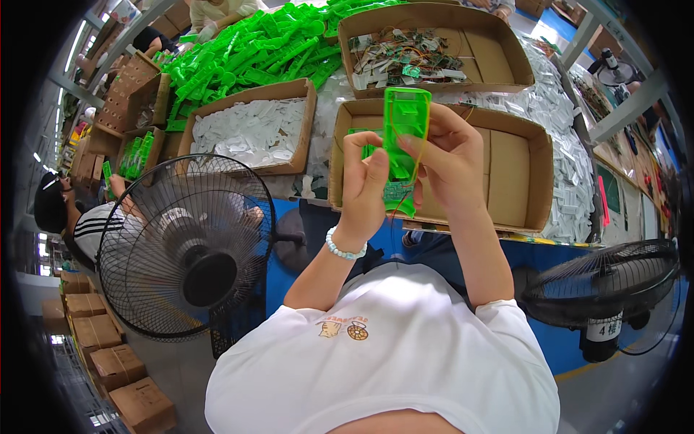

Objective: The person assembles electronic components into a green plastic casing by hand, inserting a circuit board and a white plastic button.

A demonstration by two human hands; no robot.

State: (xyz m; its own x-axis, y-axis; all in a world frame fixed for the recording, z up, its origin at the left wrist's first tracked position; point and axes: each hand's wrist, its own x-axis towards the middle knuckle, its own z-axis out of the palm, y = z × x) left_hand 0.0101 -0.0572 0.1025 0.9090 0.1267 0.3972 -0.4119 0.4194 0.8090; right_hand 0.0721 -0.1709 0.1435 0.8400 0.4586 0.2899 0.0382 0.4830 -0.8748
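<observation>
Between my two hands is a long bright-green plastic housing (406, 116), held upright over a cardboard tray. My left hand (363, 189) grips its left side, thumb and fingers closed on it. On the other side my right hand (455, 160) has thumb and fingers closed on the housing. A small green circuit board (396, 191) sits at its lower end, near my left thumb. Thin red and yellow wires (417, 170) run along the right side of the housing, and some dangle below. Part of another green piece shows behind my left fingers.
Beneath my hands lies a cardboard tray (517, 170); beyond it, another tray (499, 54) holds wired circuit boards. White parts fill a box (249, 134) at left, below a green housing pile (267, 43). Fans stand left (188, 246) and right (607, 282). A co-worker (94, 217) sits left.
</observation>
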